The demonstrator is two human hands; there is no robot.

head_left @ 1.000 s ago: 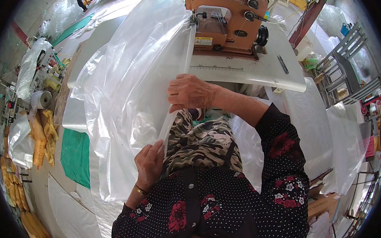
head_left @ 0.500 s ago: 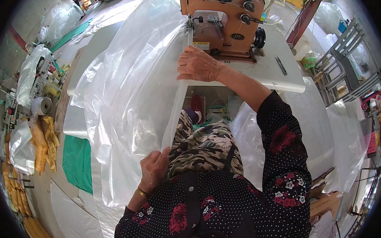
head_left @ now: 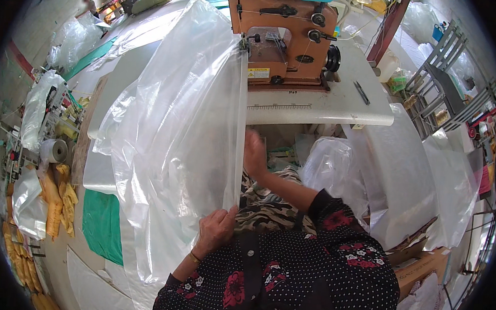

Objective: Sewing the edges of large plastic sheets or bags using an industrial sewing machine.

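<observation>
A long clear plastic sheet [head_left: 177,117] runs from the brown sewing machine [head_left: 287,39] down toward my lap. Its folded right edge lies taut under the machine's needle area. Close to my body, my left hand [head_left: 216,229] pinches that edge between closed fingers. My right hand [head_left: 254,155] is beside the same edge, just in front of the white table [head_left: 323,105]. Motion smears its fingers, so whether they grip the sheet is unclear.
A pair of dark tweezers [head_left: 362,93] lies on the table right of the machine. More clear plastic [head_left: 331,165] hangs below the table on the right. Green cloth [head_left: 101,226] and yellow bundles [head_left: 49,195] are at the left. A grey metal chair [head_left: 448,87] stands far right.
My right hand has left the sheet beside the machine and come back toward my body. My left hand has shifted slightly right and down, still on the sheet's edge.
</observation>
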